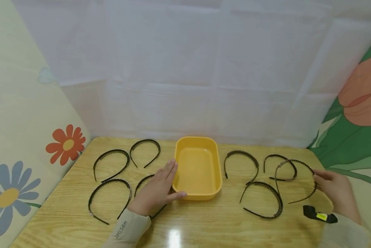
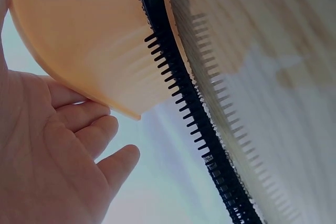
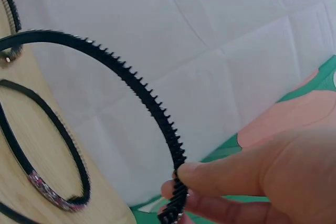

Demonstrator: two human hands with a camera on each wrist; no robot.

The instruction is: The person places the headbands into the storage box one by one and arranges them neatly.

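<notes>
My right hand (image 1: 337,189) pinches a black toothed headband (image 3: 142,90) by one side between thumb and fingers; its loop overlaps another black headband (image 1: 294,168) in the head view. In the middle, a yellow plastic tray (image 1: 197,168) sits on the table with nothing in it. My left hand (image 1: 157,191) rests against the tray's left side, fingers extended and thumb near the front rim. Under that arm lies a headband (image 2: 181,82), partly hidden by the hand in the head view.
Left of the tray lie more black headbands, at the back (image 1: 145,141), the far left (image 1: 112,151) and the front left (image 1: 109,181). To its right are others, one behind (image 1: 242,152) and one in front (image 1: 278,199). A white sheet (image 1: 173,69) hangs behind the wooden table (image 1: 204,224).
</notes>
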